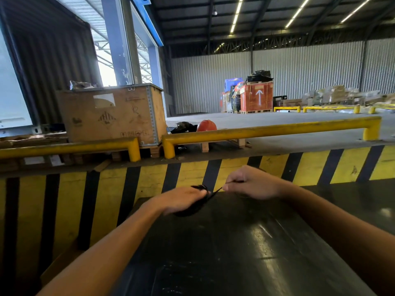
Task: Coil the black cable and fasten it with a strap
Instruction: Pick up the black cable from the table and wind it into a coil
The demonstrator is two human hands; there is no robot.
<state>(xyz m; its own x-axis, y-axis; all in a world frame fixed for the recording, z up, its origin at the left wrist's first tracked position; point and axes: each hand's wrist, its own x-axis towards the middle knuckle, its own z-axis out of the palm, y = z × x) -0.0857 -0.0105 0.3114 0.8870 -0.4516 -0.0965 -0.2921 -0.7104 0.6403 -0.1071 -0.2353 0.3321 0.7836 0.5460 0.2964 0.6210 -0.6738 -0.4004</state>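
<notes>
We are seeing both bare forearms reaching forward over a glossy black tabletop [245, 242]. The left hand [181, 199] is lying palm down on the coiled black cable [192, 208], pressing the bundle against the far end of the table; its fingers are lying close together and curling over the coil, though motion blur is hiding the tips. Cable loops are poking out under the palm and just past the knuckles. The right hand [250, 182] is sitting just beside the left, closed into a loose fist, thumb and forefinger pinching the end of a thin black strap [215, 191]. The strap is running taut from that pinch down-left to the cable bundle. We cannot tell whether the strap is wrapping fully around the coil, since the left hand is covering that spot.

Behind the table we are seeing a yellow-and-black striped dock edge [149, 180], yellow guard rails [267, 130] on top of it, a plywood crate [111, 114] at left, an orange round object [206, 126] behind the rail, and a red crate with a white arrow [257, 97] well apart, near the corrugated back wall.
</notes>
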